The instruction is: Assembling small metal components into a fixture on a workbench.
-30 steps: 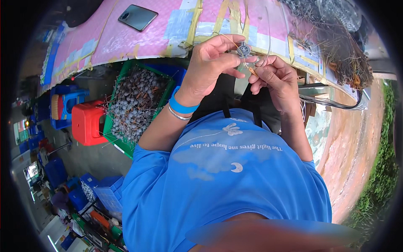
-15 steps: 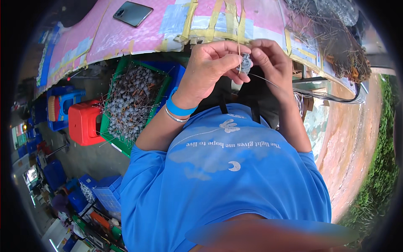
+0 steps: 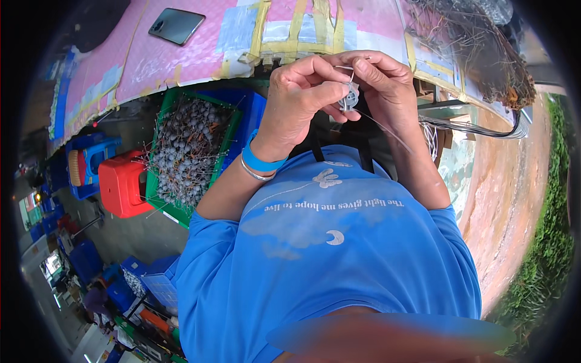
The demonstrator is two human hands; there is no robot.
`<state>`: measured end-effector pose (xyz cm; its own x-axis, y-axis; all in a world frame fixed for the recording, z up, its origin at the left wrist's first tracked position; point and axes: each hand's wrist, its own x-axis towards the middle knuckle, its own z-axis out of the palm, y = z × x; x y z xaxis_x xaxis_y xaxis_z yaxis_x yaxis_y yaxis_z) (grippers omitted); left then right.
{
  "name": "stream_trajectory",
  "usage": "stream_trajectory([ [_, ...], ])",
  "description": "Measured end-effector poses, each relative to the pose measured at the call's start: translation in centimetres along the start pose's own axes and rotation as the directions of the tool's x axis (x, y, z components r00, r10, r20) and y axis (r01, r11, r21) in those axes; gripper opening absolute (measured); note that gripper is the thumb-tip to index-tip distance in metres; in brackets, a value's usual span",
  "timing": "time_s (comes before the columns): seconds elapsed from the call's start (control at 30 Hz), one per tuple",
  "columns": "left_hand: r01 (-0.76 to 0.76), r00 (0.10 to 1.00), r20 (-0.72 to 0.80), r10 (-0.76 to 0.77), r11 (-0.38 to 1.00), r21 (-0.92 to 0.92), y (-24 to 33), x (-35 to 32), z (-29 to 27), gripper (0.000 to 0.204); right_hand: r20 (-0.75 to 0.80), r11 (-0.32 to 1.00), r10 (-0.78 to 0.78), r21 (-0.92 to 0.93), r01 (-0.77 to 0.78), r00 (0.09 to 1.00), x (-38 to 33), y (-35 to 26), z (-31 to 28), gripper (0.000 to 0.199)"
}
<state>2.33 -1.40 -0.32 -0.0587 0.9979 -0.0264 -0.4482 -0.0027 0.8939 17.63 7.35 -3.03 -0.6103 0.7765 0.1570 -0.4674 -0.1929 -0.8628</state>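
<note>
My left hand (image 3: 298, 100) pinches a small grey round plastic part (image 3: 349, 98) in front of my body, just off the table's near edge. Beside it, my right hand (image 3: 389, 86) is closed, its thumb and forefinger gripping a thin pale cord (image 3: 351, 75) that bends over above the part. The cord's gripped end is partly hidden by the fingers. A stiff thin wire (image 3: 387, 132) sticks out from the part and slants down past my right wrist.
A green crate (image 3: 171, 213) full of grey round pieces with thin stems stands at left, against a blue crate (image 3: 253, 115). A red stool (image 3: 123, 184) is beyond it. The taped pink table (image 3: 200, 57) carries a phone (image 3: 177, 26) and a brown wiry bundle (image 3: 484, 66).
The cord, which ran straight up from the part, now bends over toward my right hand. My right fingers have moved up and left, close to the left ones, and pinch it.
</note>
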Motion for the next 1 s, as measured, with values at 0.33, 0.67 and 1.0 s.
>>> stream_trajectory([
  [0.33, -0.233, 0.968, 0.131, 0.215, 0.963, 0.138, -1.3, 0.5, -1.0, 0.041, -0.124, 0.947, 0.284, 0.192, -0.258, 0.951, 1.5, 0.7, 0.0, 0.008],
  [0.67, -0.059, 0.998, 0.017, 0.058, 0.995, 0.076, 0.2, 1.6, -4.3, 0.046, 0.017, 0.543, -0.012, -0.84, 0.021, 1.0, 11.5, -3.2, -4.4, 0.025],
  [1.0, 0.091, 0.987, 0.129, -0.1, 0.993, 0.072, -0.7, 2.5, -4.9, 0.042, 0.196, -0.409, -0.175, -0.906, 0.11, 0.965, 22.8, -5.9, -11.0, 0.016],
])
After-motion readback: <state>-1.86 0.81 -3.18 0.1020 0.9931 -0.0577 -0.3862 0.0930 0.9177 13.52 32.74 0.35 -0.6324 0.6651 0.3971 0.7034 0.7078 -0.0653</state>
